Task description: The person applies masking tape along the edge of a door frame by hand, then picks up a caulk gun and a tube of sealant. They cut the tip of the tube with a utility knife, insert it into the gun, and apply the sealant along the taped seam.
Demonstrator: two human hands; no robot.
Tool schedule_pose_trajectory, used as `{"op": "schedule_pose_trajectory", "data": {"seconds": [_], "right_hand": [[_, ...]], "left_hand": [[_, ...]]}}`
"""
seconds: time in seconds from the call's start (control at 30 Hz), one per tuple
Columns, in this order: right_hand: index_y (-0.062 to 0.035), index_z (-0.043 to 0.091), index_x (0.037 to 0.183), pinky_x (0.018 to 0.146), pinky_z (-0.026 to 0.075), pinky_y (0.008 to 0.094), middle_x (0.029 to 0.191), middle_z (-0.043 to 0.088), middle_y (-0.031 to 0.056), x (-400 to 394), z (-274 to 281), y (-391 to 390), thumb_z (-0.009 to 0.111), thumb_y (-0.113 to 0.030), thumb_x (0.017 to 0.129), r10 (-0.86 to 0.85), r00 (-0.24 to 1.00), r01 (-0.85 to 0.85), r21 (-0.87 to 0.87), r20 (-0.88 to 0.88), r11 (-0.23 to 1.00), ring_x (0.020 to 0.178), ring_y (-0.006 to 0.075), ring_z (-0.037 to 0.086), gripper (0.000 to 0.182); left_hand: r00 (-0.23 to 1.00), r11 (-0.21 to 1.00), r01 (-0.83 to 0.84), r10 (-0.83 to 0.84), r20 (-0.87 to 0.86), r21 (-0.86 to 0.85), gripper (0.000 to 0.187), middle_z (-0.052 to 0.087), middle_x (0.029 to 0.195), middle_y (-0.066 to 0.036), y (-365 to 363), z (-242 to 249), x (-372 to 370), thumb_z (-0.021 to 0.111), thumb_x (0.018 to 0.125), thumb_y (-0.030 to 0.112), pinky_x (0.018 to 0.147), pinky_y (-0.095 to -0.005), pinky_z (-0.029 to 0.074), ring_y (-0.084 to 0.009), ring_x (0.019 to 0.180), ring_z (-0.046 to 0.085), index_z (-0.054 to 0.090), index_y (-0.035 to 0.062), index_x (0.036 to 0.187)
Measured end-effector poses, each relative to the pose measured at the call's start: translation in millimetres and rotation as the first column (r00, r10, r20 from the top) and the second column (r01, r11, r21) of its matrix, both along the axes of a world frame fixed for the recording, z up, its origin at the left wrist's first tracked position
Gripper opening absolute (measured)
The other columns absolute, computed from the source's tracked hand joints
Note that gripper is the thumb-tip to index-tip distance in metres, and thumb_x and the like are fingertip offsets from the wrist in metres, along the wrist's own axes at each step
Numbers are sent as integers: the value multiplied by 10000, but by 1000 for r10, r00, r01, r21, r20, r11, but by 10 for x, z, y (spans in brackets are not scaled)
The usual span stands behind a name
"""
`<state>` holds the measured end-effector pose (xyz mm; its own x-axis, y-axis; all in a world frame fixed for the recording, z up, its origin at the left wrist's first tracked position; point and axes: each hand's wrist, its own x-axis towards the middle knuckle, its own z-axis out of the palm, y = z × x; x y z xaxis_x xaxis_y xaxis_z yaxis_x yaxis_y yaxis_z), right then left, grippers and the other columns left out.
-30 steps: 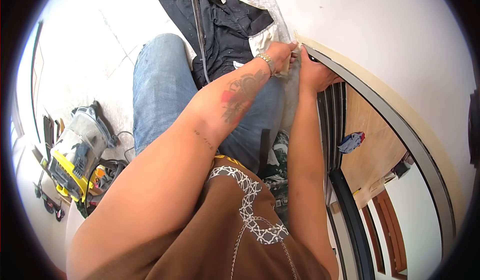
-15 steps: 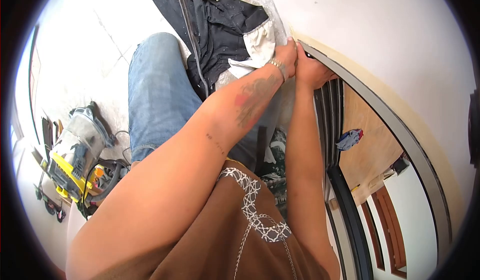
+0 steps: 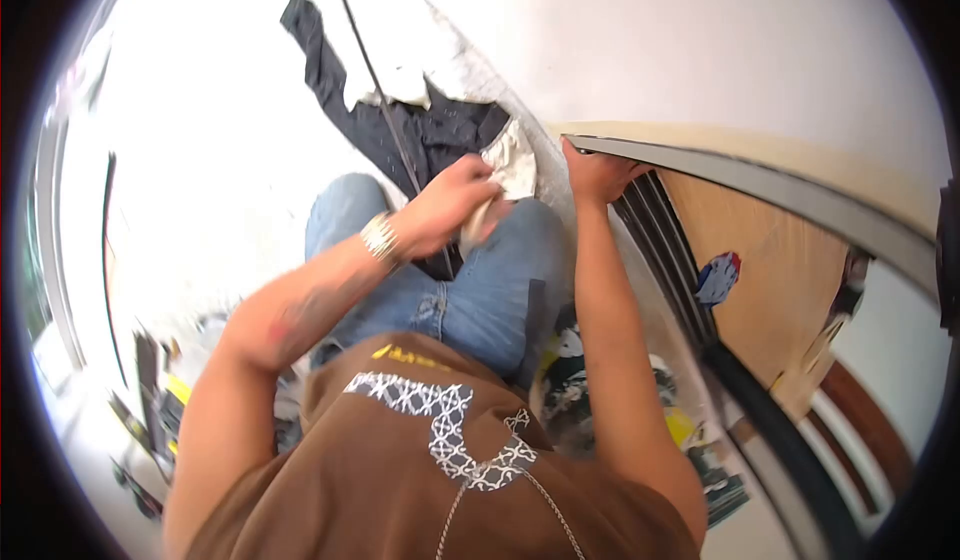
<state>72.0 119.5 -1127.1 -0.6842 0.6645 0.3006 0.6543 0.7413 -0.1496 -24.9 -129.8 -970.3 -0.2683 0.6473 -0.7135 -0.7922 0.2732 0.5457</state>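
My right hand (image 3: pixel 600 175) is closed around the near end of a long grey strip (image 3: pixel 760 185) with dark edges, beside the pale wall. Its thumb lies at the strip's tip, and its other fingers are partly hidden behind the edge. My left hand (image 3: pixel 452 203), with a metal-banded watch (image 3: pixel 379 237) on the wrist, hovers above my knees. Its fingers are curled and blurred, with something pale at them that I cannot make out. Just beyond lies a dark garment (image 3: pixel 440 132) with a white cloth part (image 3: pixel 514 163).
A thin dark strip (image 3: pixel 362 40) runs across the garment. Black frame rails (image 3: pixel 665 235) stand below the grey strip, beside a wooden panel (image 3: pixel 750 260) bearing a blue and red cloth (image 3: pixel 718 278). Partly hidden tools (image 3: pixel 165 400) lie at the left.
My left hand has left the grey strip and moved left and toward my body. My right hand stays at the strip's end. The view has shifted.
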Motion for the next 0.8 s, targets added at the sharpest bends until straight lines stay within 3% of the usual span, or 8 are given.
{"op": "schedule_pose_trajectory", "data": {"seconds": [0.1,0.23,0.27,0.33,0.4,0.47,0.57,0.8], "right_hand": [[-3,397,1511,1181,123,729,1532,389,311,67,-34,51,855,-608,653,-38,998,38,11,41,999,1463,502,288,1145],[27,347,1525,1169,136,742,1531,331,379,70,111,26,841,-630,670,-61,997,62,-7,45,998,1464,537,264,1187],[15,283,1557,1164,126,751,1574,251,385,83,154,27,849,-612,671,-48,992,43,-47,-118,998,1485,533,228,1224],[0,262,1568,1164,124,750,1593,232,365,90,405,1,862,-597,656,-59,978,47,-64,-202,997,1492,529,215,1244],[-15,242,1579,1164,123,750,1612,214,345,170,603,39,876,-581,641,-57,966,37,-82,-254,996,1499,525,202,1266],[-40,235,1587,1175,121,736,1627,238,294,201,770,106,904,-545,608,95,929,-110,-21,-357,994,1509,506,201,1289],[-57,238,1587,1190,124,713,1638,247,251,155,1306,85,929,-503,580,77,942,-85,-9,-328,996,1516,485,205,1300],[3,207,1579,1180,169,708,1645,170,297,124,2558,177,945,-520,562,169,901,-136,109,-399,985,1540,471,141,1361]], "left_hand": [[993,996,95,-94,-64,1,306,675,871,-109,-934,375,54,530,1058,148,547,-296,509,-156,621,613,425,24,1318],[972,981,-191,186,144,25,396,674,899,-89,-2045,432,274,558,1053,215,561,-304,510,-147,603,576,411,64,1389],[955,964,-266,262,139,10,395,668,906,-73,-2253,363,360,548,1060,246,573,-315,507,-136,603,559,440,84,1404],[889,899,-435,419,186,58,409,653,913,-33,-2651,123,529,543,1064,280,577,-293,466,-103,581,501,472,98,1424],[836,839,-537,516,185,88,451,633,914,-4,-2686,114,596,523,1074,298,580,-277,434,-80,558,442,443,101,1471],[849,844,-524,505,155,118,455,629,919,-2,-2677,98,608,513,1078,299,582,-279,433,-80,557,439,432,102,1481],[863,849,-504,490,120,158,464,622,938,3,-2691,39,571,486,1089,294,592,-285,428,-81,553,429,404,106,1505],[867,843,-497,472,160,205,475,627,934,0,-2704,-27,584,497,1084,301,600,-284,435,-78,553,431,403,108,1508]]}}
